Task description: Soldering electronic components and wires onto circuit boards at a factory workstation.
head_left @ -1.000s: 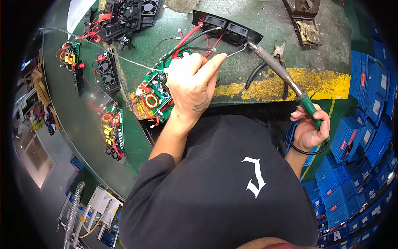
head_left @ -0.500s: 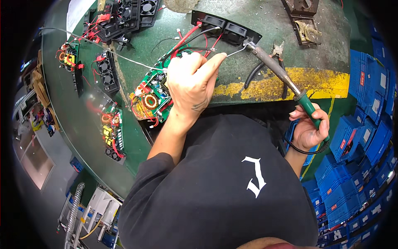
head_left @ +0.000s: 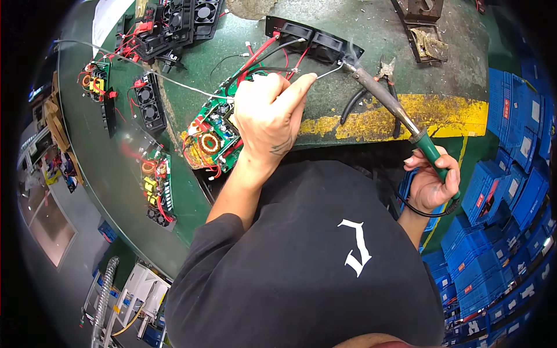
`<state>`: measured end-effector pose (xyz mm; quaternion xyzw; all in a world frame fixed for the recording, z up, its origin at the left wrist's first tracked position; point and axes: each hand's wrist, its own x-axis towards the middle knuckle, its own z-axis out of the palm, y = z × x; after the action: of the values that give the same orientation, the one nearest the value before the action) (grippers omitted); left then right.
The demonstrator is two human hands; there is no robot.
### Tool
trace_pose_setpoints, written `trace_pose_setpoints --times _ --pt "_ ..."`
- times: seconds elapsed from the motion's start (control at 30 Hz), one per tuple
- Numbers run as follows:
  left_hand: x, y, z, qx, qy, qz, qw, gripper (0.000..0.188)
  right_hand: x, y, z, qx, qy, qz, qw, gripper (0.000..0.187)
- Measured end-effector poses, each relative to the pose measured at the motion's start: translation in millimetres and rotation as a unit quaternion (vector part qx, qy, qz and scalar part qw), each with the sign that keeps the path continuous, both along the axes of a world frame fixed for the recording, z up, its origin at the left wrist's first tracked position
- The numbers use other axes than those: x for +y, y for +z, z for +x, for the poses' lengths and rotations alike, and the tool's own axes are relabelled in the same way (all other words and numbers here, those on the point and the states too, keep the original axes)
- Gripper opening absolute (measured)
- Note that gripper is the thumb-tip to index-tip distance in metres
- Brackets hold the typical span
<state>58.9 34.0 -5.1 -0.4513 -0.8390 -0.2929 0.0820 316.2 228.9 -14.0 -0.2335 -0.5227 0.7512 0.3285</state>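
Note:
My left hand (head_left: 264, 113) is closed in a pinch on a solder wire (head_left: 329, 73), whose end reaches the soldering iron's tip. The wire's long tail runs off to the far left. In my right hand (head_left: 432, 182) is a soldering iron (head_left: 380, 93) by its green handle. The tip meets the right end of a black panel with two fans (head_left: 313, 42), and faint smoke seems to rise there. Red and black wires run from the panel toward a green circuit board (head_left: 212, 136) with a copper coil, partly hidden under my left hand.
Cutting pliers (head_left: 386, 75) lie open right of the iron. A brown metal stand (head_left: 428, 43) sits at the far right of the bench. More fan units (head_left: 200, 14) and boards (head_left: 155, 185) lie to the left. Blue bins (head_left: 478, 197) are stacked at right.
The iron's tip has shifted very slightly down at the panel's right end, and a faint wisp of smoke now shows. Both hands keep their grips.

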Motion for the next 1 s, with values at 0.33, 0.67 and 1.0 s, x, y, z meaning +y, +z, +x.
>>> trace_pose_setpoints --times 0.33,0.67,1.0 --pt "0 -1 1 0.004 0.004 -0.004 1.0 0.028 1 0 0 0.004 0.0 0.001 1.0 0.043" --pt "0 0 -2 0.011 0.003 0.0 1.0 0.026 0 -1 -3 0.01 0.007 0.007 1.0 0.041" --pt "-39 18 -6 -0.159 -0.034 0.037 0.986 0.014 1 3 7 0.018 -0.006 -0.003 1.0 0.042"
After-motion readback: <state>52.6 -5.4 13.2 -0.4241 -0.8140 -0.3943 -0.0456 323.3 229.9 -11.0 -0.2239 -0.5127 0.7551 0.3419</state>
